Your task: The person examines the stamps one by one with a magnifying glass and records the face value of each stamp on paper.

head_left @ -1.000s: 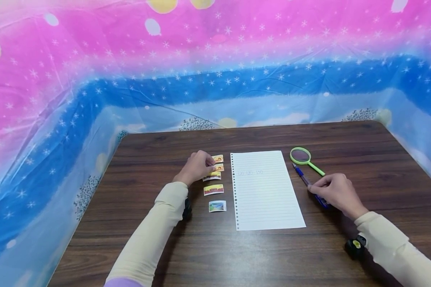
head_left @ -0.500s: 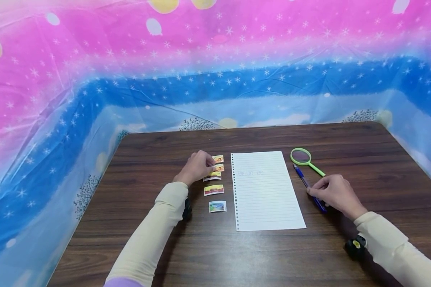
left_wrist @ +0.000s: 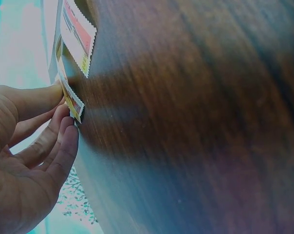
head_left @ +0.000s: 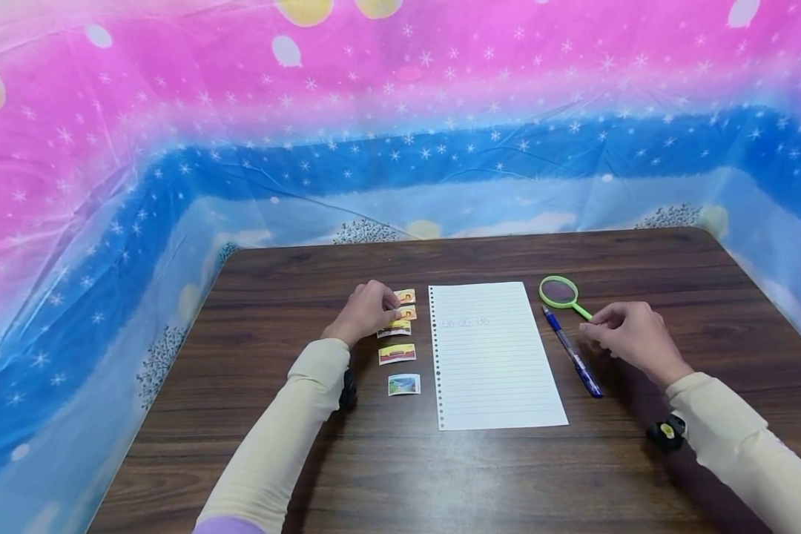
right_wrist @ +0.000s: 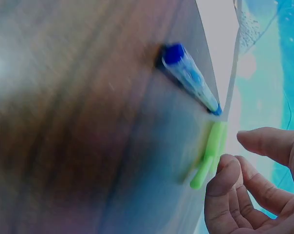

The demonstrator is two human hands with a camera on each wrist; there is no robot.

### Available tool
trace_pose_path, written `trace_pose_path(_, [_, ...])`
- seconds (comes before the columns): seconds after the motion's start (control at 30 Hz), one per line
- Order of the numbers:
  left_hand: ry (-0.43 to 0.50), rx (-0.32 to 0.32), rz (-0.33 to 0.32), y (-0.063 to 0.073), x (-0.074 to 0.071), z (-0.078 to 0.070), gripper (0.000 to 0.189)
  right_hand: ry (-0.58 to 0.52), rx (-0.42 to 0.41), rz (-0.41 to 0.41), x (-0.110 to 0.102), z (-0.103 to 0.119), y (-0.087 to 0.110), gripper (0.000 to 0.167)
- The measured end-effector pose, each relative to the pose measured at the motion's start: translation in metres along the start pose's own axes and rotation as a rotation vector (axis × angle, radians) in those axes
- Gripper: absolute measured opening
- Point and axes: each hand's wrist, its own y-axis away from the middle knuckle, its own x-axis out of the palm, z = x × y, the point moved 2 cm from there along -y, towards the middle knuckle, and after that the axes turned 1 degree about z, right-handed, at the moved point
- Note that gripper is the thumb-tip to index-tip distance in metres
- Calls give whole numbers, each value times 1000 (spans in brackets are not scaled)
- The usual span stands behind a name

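My left hand (head_left: 366, 311) is over the upper part of a column of postage stamps. Its thumb and fingertips pinch the edge of an orange stamp (head_left: 407, 314), whose side shows in the left wrist view. Directly behind lies another orange stamp (head_left: 407, 297), and a yellow stamp (head_left: 397, 327) is partly covered just in front. My right hand (head_left: 634, 340) hovers at the handle end of a green magnifying glass (head_left: 558, 291). In the right wrist view its thumb stands apart from the curved fingers, close to the green handle (right_wrist: 214, 141), with nothing between them.
A blue pen (head_left: 572, 352) lies between the right hand and a lined sheet (head_left: 500, 378) bearing handwritten numbers. Nearer on the brown table (head_left: 480, 475) lie a yellow-red stamp (head_left: 397, 354) and a landscape stamp (head_left: 403, 384). A patterned cloth (head_left: 400, 163) hangs around the table.
My right hand has let go of the pen, which stays on the table, and moved back and slightly right to the magnifying glass handle. The left hand has not moved.
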Motion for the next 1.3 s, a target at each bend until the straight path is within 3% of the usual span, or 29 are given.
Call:
trace_pose_path(0.33, [3,-1,-6,0,1,0,16,3,29,-10,-7,-5,-15,38])
trace_pose_path(0.8, [-3,0,-14,2,1,0,14,42,73,11,-4,-18,-21,46])
trace_pose_path(1.07, [9,-8,-10,3,0,-1,14,27,95,19,2,-25,-21,40])
trace_pose_path(1.3, [13,-6,-12,2,1,0,15,25,67,-16,2,-26,-23,27])
